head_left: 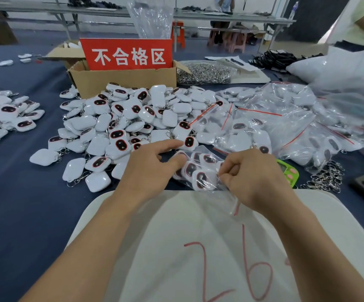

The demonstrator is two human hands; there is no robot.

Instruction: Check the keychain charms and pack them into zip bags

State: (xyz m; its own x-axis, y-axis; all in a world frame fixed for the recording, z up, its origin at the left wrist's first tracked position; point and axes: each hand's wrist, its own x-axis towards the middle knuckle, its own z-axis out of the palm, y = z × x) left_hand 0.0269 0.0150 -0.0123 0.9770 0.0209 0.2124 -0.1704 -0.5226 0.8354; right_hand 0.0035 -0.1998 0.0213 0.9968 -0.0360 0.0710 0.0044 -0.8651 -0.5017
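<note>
A clear zip bag holding several white charms with dark faces lies in front of me, at the far edge of a white board. My right hand pinches the bag's near edge between curled fingers. My left hand lies on the bag's left side, fingers stretched out and touching the charms inside. Behind my hands, a big heap of loose white keychain charms covers the blue table. Filled zip bags with red seal strips pile up to the right.
A cardboard box with a red sign stands behind the heap. Metal rings lie in a bag at the back and loose clasps at right. More charms sit at far left. A green timer lies near my right hand.
</note>
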